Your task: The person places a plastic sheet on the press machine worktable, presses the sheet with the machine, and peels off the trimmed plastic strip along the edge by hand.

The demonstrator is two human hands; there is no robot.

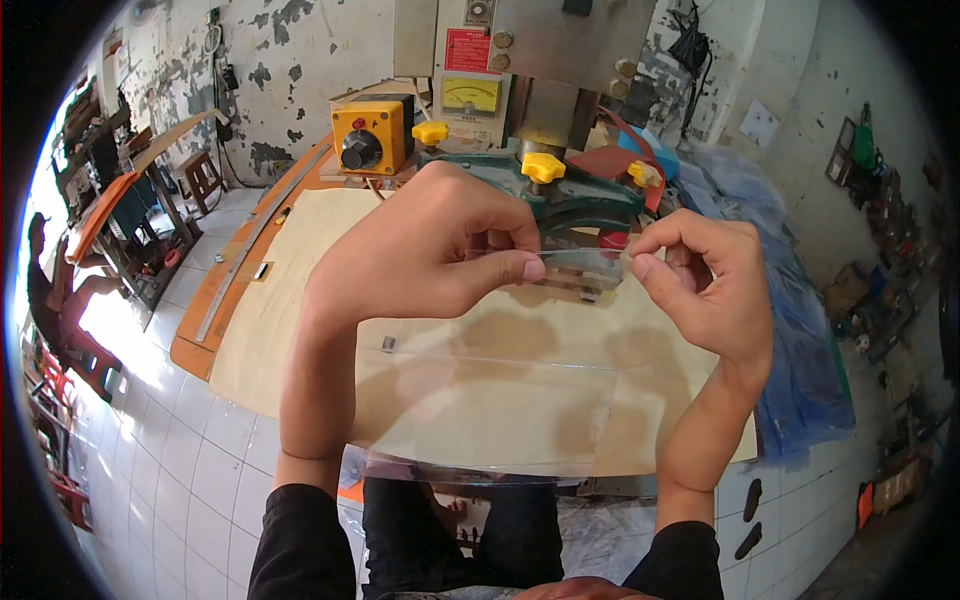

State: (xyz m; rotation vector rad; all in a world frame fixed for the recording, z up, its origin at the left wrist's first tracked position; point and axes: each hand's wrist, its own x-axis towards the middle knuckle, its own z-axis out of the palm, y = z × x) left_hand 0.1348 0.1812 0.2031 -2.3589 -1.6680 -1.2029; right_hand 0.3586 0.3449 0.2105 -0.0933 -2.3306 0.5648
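A clear plastic sheet (490,392) hangs over the pale work board (290,340), its upper edge pinched at two places. My left hand (440,250) is closed on that edge, thumb against the fingers, near the middle of the view. To its right, my right hand (700,275) pinches the same edge between thumb and fingertips. Just beyond the stretch between them stands the green press head (590,205) with yellow knobs (543,168). Part of the sheet's outline is hard to see because it is transparent.
A yellow control box (372,135) stands behind my left hand, beside a machine panel with a gauge (470,96). Blue plastic sheeting (800,340) lies at the right. A metal ruler (240,265) runs along the orange table edge (190,335). A person sits at the far left.
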